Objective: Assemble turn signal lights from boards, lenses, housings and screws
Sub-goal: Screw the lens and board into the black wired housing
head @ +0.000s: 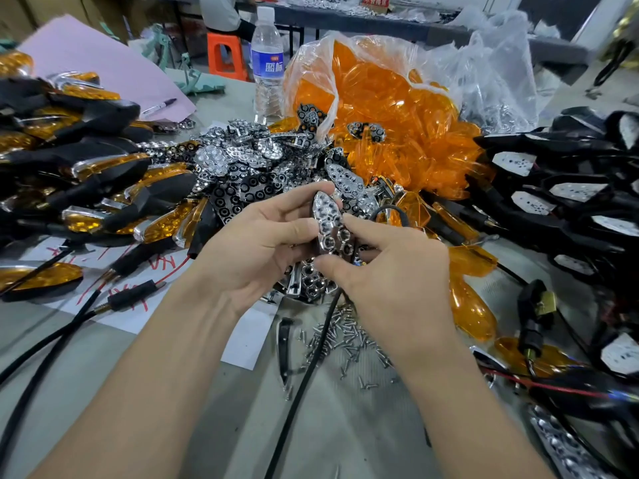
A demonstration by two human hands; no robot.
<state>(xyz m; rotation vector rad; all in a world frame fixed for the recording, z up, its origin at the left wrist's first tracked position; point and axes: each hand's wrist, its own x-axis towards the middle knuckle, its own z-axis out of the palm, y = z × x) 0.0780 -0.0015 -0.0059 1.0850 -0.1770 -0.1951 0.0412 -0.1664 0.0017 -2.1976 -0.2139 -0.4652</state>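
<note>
Above the worktop (363, 426), mid-frame, both hands meet on one chrome reflector (328, 226).

- Left hand (256, 243): thumb on the reflector's left edge, fingers curled behind it. It grips the part from below and turns the honeycomb face up towards me. I read it as the steadying hand.
- Right hand (394, 271): thumb at the lower end and forefinger on the right edge pinch the same reflector. My guess is that it is seating or aligning the piece.
- A black cable (304, 375) hangs down from under the hands, between my forearms. I take that to mean a housing sits behind the reflector, but the fingers hide it, so I cannot confirm.
- Screws (349, 337) lie loose just below the hands, near enough for a short reach once the stack is ready to fasten.
- Spare reflectors (242, 157) are heaped just beyond the hands, with orange lenses (380, 108) spilling from an opened bag (484, 63) behind them. I judge that a lens goes on next.
- Housings (567, 188) with white boards fitted are piled at the right. Finished lights (103, 174) are stacked at the left. So stock seems to come in from the right and go out to the left.

Stage: one unit is partly built, with no lens on it and no screw in hand. The risk is the reflector slipping crooked while one hand lets go to fetch a lens.
</note>
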